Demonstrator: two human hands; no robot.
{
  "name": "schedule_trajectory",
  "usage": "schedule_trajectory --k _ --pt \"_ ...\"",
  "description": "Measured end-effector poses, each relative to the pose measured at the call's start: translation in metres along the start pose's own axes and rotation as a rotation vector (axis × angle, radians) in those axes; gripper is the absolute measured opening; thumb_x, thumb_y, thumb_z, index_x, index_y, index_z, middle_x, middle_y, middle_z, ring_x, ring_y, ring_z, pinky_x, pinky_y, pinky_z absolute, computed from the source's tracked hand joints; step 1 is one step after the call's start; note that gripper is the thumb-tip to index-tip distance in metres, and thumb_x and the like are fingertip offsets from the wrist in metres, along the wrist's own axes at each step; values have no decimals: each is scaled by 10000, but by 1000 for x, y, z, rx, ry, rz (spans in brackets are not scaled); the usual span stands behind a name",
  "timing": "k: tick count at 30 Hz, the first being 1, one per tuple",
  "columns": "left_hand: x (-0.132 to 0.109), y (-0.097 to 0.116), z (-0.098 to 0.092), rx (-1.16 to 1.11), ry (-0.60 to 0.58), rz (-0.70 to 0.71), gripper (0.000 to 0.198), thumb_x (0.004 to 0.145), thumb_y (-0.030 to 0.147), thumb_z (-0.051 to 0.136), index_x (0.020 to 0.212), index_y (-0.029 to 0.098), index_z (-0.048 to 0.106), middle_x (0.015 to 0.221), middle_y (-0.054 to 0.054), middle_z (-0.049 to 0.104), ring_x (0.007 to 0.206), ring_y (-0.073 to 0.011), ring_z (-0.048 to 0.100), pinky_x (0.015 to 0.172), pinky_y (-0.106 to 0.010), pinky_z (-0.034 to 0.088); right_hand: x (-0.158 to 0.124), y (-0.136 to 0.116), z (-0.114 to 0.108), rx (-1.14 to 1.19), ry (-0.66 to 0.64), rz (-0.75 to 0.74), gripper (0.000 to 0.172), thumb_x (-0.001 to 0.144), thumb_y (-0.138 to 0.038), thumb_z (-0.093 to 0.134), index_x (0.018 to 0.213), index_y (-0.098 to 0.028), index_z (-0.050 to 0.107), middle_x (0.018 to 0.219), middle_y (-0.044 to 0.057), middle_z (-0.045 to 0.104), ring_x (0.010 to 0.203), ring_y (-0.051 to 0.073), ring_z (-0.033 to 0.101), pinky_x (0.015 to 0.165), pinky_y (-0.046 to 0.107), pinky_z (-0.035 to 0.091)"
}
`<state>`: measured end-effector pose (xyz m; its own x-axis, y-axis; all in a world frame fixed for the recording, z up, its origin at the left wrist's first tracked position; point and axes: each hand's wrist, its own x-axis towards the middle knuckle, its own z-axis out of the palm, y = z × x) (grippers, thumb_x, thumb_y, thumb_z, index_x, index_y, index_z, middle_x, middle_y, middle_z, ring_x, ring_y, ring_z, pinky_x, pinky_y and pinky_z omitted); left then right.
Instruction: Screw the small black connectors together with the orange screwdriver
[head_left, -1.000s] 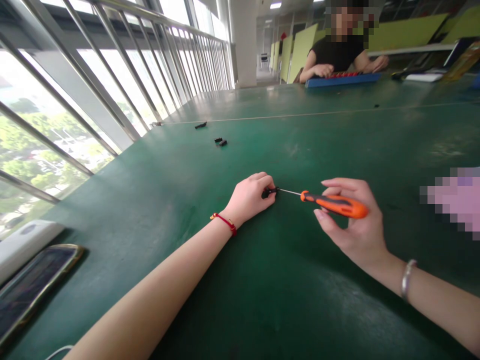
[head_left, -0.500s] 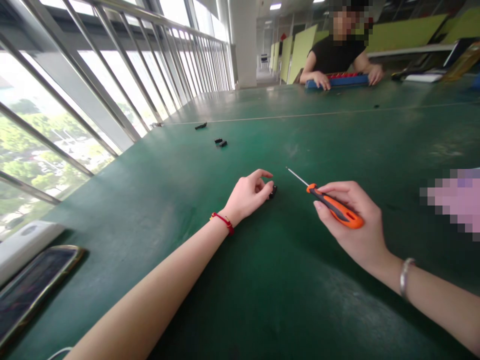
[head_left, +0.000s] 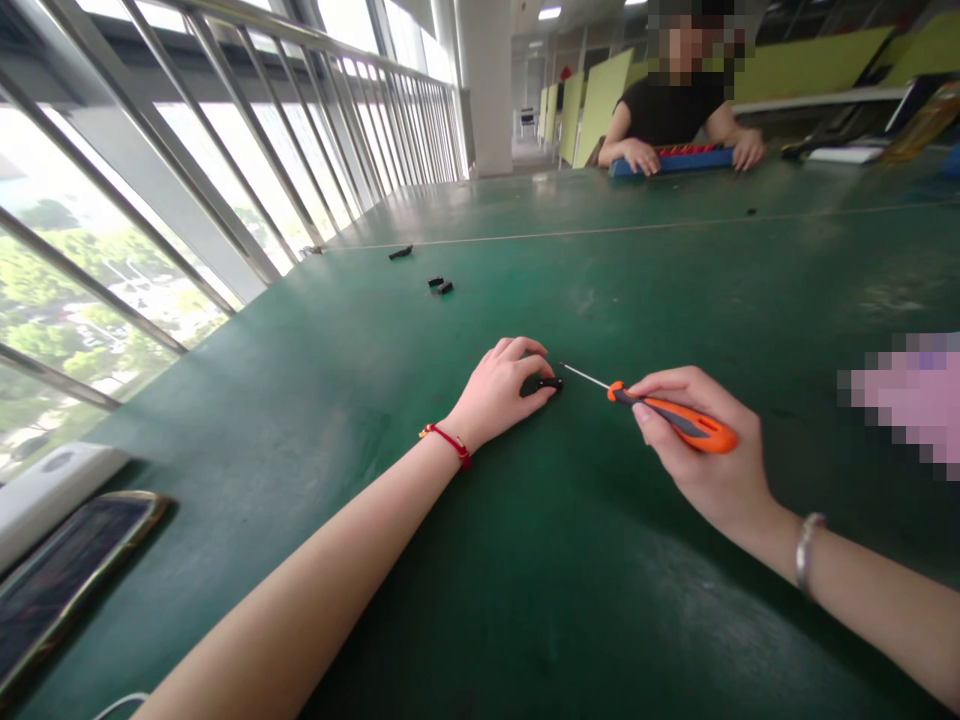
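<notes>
Near the middle of the green table (head_left: 465, 560), my left hand (head_left: 510, 382) has its thumb and fingers around a small black part (head_left: 551, 383) lying on the surface. My right hand (head_left: 705, 440) grips an orange and grey screwdriver (head_left: 694, 425) by its handle. The screwdriver's thin shaft points left, its tip a little above and to the right of the black part, apart from it. Farther back on the table lie small black pieces (head_left: 444, 287) and another black piece (head_left: 401, 252).
A phone (head_left: 71, 570) and a white box-like object (head_left: 56, 485) lie at the left edge, beside a metal railing (head_left: 300, 130). Across the table a person (head_left: 671, 115) holds a blue tray (head_left: 694, 160). A blurred pink object (head_left: 915, 400) is at the right.
My left fingers have closed around the black part, which has turned to lie more level. The screwdriver has tilted flatter, its tip lower and closer to the part.
</notes>
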<state>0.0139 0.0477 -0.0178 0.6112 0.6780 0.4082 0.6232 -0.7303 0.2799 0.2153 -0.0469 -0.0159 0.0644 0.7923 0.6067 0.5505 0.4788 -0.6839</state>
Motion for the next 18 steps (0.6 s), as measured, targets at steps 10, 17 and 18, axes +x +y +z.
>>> schedule_trajectory --k 10,17,18 --pt "0 2 -2 35 59 -78 145 843 224 547 930 214 662 968 -28 636 921 -173 563 772 -284 467 0 -2 0 -25 -19 -80 15 806 -236 587 798 -241 599 749 1 629 642 158 581 625 324 477" --pt "0 2 -2 15 63 -59 144 841 246 568 927 206 676 972 -29 642 919 -173 568 771 -286 470 0 0 0 -42 -30 -80 12 801 -242 590 793 -236 596 732 -8 633 633 152 586 628 313 472" --pt "0 2 -2 9 62 -58 141 839 243 571 923 206 678 972 -30 641 919 -172 568 772 -286 471 0 0 1 -40 -40 -71 10 801 -243 590 798 -235 594 736 -6 635 640 154 589 624 310 473"
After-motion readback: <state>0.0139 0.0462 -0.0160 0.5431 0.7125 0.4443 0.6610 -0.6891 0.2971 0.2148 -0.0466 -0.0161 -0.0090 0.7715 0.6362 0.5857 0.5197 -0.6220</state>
